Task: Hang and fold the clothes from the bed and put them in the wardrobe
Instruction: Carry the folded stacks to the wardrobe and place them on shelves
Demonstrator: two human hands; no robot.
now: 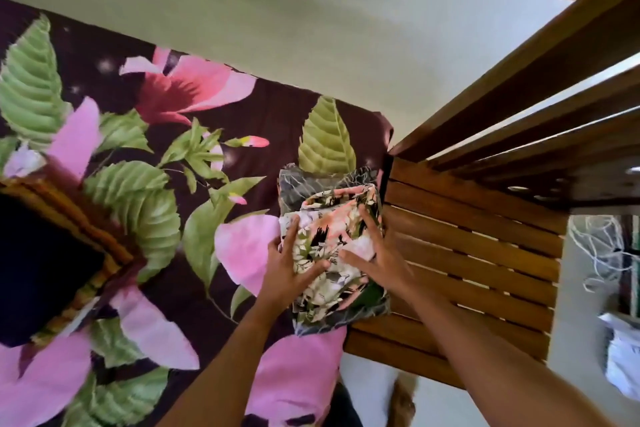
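A folded floral garment in pink, white, green and black lies on top of a folded grey patterned garment at the bed's corner beside the wooden footboard. My left hand rests on the floral garment's left edge with fingers spread, thumb on top. My right hand lies flat on its right side, fingers straight and splayed over the cloth. Both hands press the stack down onto the bedsheet.
The bedsheet is dark with large pink flowers and green leaves. A dark garment with a gold-striped border lies at the left. The slatted wooden footboard stands right of the stack. A green wall lies beyond the bed.
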